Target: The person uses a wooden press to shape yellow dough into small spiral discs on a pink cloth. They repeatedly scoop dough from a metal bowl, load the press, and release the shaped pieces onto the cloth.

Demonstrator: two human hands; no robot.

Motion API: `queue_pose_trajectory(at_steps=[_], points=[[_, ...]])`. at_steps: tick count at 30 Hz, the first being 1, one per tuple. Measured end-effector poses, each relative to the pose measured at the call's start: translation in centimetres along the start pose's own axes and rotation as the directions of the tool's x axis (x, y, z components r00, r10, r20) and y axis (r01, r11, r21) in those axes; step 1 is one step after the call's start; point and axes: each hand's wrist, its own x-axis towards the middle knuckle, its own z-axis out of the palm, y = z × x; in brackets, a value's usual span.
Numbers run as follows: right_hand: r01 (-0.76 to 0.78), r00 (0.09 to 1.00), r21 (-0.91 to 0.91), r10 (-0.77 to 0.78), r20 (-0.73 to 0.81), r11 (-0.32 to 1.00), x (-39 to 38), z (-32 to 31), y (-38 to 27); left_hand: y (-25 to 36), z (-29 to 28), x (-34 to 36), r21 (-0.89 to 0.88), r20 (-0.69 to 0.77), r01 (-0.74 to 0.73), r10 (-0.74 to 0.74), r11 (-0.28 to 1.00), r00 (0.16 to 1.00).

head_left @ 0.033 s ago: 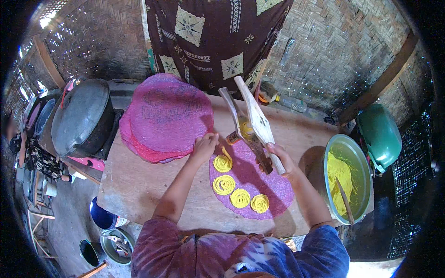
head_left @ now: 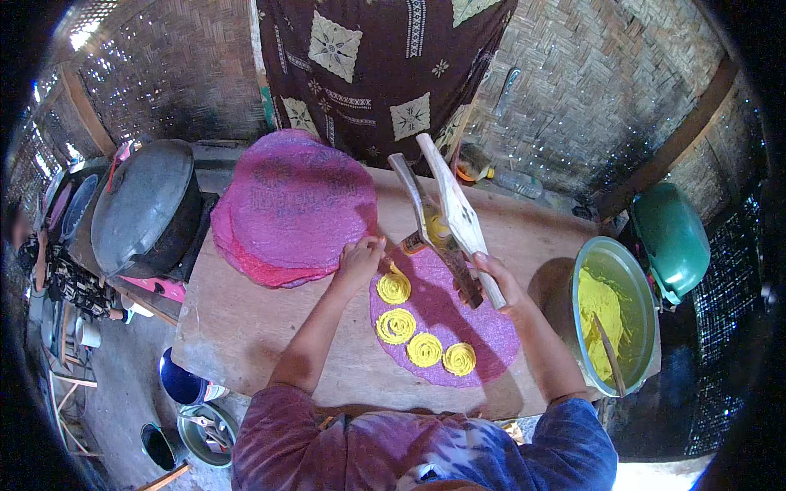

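Note:
My right hand is wrapped round the lower end of a wooden dough press, two long pieces of wood tilted up and away. A yellow mass shows between them. My left hand has its fingers drawn together near the press, beside the tail of a yellow dough coil; what they pinch, if anything, is hidden. Three more yellow dough coils lie in an arc along the left and near edge of a round purple mat, under the press.
A stack of round purple and red mats lies left of my hands. At the table's right end stands a basin of yellow dough with a stick in it. Farther left is a large dark pot; a green tub stands right.

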Motion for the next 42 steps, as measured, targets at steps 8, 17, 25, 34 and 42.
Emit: queue_pose_trajectory(at_steps=[8,17,25,34,42], points=[[0.014,1.0,0.012,-0.014,-0.021,1.0,-2.3,-1.3,1.0,2.8,-2.0,-3.5,0.25,-0.035,-0.047,0.058,0.967,0.998],[0.007,0.999,-0.117,-0.003,0.04,0.993,-7.3,-2.3,0.8,5.6,-4.2,-1.5,0.224,-0.196,-0.259,0.304,0.94,0.932],[-0.246,0.938,0.235,0.169,0.304,0.94,-7.8,-2.9,1.2,19.7,-9.0,3.1,-0.828,0.159,0.361,0.437,-0.428,0.885],[-0.416,0.893,-0.217,0.442,0.085,0.883,-3.6,-2.3,0.0,8.0,4.7,6.7,-0.717,0.112,0.139,0.085,-0.684,0.99],[-0.391,0.91,-0.26,0.413,0.036,0.883,-4.8,-1.9,-2.3,11.7,1.6,6.1,-0.754,0.06,0.094,0.074,-0.65,0.995]])
